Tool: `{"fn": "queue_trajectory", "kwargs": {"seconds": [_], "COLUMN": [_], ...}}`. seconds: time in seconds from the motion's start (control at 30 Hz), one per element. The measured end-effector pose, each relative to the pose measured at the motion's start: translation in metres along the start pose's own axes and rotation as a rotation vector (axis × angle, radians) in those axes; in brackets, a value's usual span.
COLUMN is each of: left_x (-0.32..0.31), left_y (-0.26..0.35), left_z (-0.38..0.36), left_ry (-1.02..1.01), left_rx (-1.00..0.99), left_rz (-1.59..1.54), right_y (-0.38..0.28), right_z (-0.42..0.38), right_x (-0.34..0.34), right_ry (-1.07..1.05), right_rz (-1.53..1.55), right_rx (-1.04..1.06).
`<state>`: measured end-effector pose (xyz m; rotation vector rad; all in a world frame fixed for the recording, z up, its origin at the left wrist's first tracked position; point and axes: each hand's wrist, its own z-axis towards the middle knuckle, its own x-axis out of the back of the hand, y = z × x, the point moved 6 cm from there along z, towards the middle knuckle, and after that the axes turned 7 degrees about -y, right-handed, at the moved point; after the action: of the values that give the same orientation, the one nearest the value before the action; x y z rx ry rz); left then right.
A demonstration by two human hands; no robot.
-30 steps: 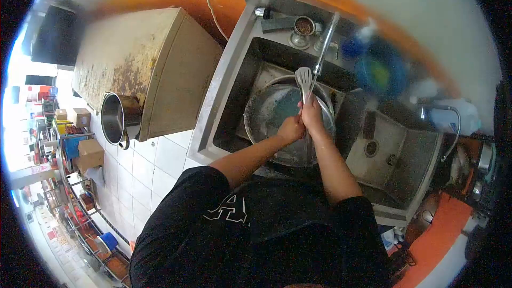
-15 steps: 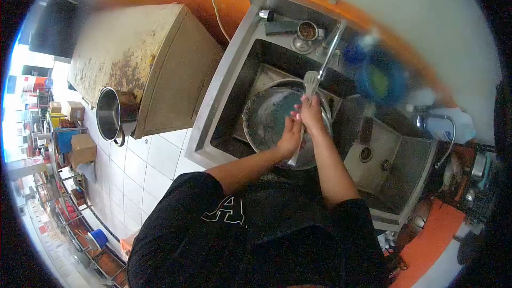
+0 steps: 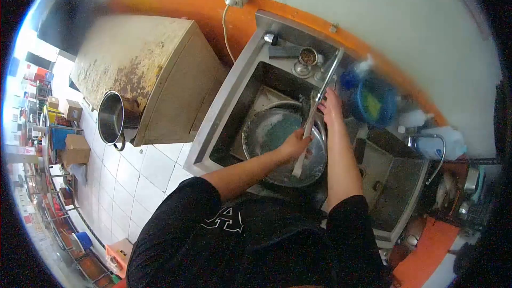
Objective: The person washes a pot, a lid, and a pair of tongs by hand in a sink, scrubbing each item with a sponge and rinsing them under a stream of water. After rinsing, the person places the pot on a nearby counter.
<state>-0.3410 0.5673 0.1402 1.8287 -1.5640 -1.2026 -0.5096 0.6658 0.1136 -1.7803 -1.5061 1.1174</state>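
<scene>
My left hand [image 3: 294, 145] is closed round the pale handle of a long utensil [image 3: 300, 164], held at a slant over a large round pan [image 3: 256, 137] in the left sink basin. The utensil's upper end lies near the faucet spout and is hard to make out. My right hand [image 3: 332, 105] is beside the metal faucet [image 3: 332, 72], fingers partly spread near the spout and the utensil's upper end. Greenish, cloudy water shows inside the pan.
A metal pot [image 3: 111, 119] stands at the edge of a worn, pale cabinet [image 3: 165, 69] on the left. Behind the faucet are a small metal cup [image 3: 308, 56] and a blue basin [image 3: 377, 104]. A second sink basin [image 3: 392, 181] lies at right.
My right hand has left the utensil's handle and moved up and right toward the faucet. My left hand now grips the handle, and the view has shifted slightly.
</scene>
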Motion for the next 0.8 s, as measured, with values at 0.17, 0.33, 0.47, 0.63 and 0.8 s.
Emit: {"fn": "queue_trajectory", "kwargs": {"seconds": [0.17, 0.33, 0.47, 0.63, 0.8], "left_x": [0.000, 0.020, 0.019, 0.028, 0.062], "left_y": [0.019, 0.021, 0.024, 0.057, 0.066], "left_z": [-0.034, -0.066, -0.086, -0.115, -0.110], "left_ry": [-0.150, -0.134, -0.222, -0.133, -0.075], "left_rx": [0.197, 0.087, 0.102, 0.056, -0.030], "left_rz": [0.378, 1.151, 1.374, 1.655, 1.355], "right_y": [-0.019, -0.048, -0.120, -0.135, -0.063], "right_z": [0.037, 0.058, 0.030, -0.054, -0.109], "right_x": [-0.001, 0.004, -0.008, -0.012, 0.029], "right_ry": [-0.108, -0.123, -0.240, -0.132, -0.134], "right_rz": [-0.186, -0.432, -0.550, -0.483, -0.457], "right_rx": [-0.116, -0.122, 0.306, 0.336, 0.227]}}
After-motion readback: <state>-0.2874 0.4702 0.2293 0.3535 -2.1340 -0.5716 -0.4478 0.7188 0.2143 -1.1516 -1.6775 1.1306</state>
